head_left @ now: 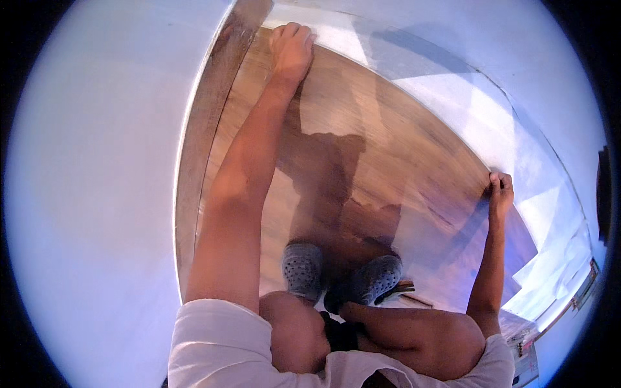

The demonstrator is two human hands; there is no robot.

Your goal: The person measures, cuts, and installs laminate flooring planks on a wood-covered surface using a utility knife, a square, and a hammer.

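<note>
My left hand (291,52) grips the far edge of a large brown wood-grain board (381,149) near its upper left corner, fingers curled over it. Farther down the same edge, on the right, my right hand (501,187) holds the board with bent fingers. Shadows of my body fall across the wood. My feet, in grey perforated clogs (303,265), are at the board's near side, below my crouched legs.
A narrow wooden strip (207,142) runs along the board's left side, beside a white wall (90,181). A pale surface (427,71) lies beyond the far edge. A dark object (603,194) is at the right rim; small items (407,291) lie beside the right clog.
</note>
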